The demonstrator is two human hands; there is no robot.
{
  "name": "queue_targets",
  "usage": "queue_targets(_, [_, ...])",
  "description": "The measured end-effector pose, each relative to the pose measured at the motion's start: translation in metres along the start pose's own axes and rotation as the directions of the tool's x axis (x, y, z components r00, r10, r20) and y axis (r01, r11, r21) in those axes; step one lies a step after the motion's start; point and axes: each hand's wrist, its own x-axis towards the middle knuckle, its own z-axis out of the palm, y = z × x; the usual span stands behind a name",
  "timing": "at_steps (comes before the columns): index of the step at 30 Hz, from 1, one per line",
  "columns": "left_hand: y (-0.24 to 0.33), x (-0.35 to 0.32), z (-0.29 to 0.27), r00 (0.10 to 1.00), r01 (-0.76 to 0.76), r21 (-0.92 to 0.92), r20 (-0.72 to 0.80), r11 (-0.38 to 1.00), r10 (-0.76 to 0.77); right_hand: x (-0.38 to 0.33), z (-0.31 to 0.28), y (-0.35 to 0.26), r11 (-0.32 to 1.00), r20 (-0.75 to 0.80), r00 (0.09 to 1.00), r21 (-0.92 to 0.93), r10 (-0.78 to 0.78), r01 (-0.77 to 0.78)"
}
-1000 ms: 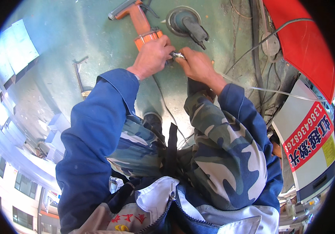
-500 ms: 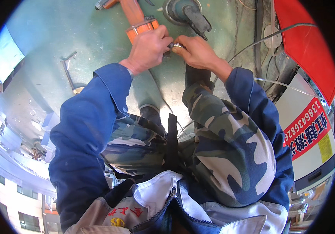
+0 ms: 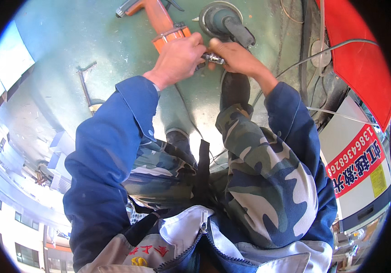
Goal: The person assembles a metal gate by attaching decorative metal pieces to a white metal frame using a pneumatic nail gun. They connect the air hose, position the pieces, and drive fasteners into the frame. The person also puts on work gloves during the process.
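A small silvery metal hose fitting (image 3: 213, 58) lies between my two hands, above the floor. My left hand (image 3: 179, 57) has its fingers closed at the fitting's left end. My right hand (image 3: 238, 59) is curled around its right side, the thumb above and a fingertip below. Just beyond my left hand is an orange air rivet gun (image 3: 159, 18) with a black nozzle and a trigger; my knuckles overlap its cylinder base, and contact cannot be made out. A teal round-headed sander (image 3: 225, 22) rests on the floor beyond my right hand.
A metal bracket-like frame (image 3: 84, 86) lies on the green floor (image 3: 109, 45) at left. Grey hose (image 3: 314, 48) crosses at right, near a red panel (image 3: 359, 59) and a white cabinet (image 3: 355, 141). My dark shoe (image 3: 235, 91) stands below my right hand.
My right hand has shifted slightly right and its grip has loosened, so more of the metal fitting shows. The whole view has moved a little, with the floor things displaced rightward.
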Motion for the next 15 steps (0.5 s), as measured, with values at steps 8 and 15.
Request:
queue_targets(8, [0.008,0.002,-0.047,0.993,0.084,-0.151,-0.070,0.985,-0.095,-0.011,0.039,-0.013,0.708,-0.313,0.796,-0.680,-0.518,0.193])
queue_targets(15, [-0.047,-0.017,-0.062,0.480,0.514,-0.670,-0.293,0.536,-0.827,0.026,0.075,-0.052,0.722,-0.360,0.895,-0.689,-0.262,-0.066])
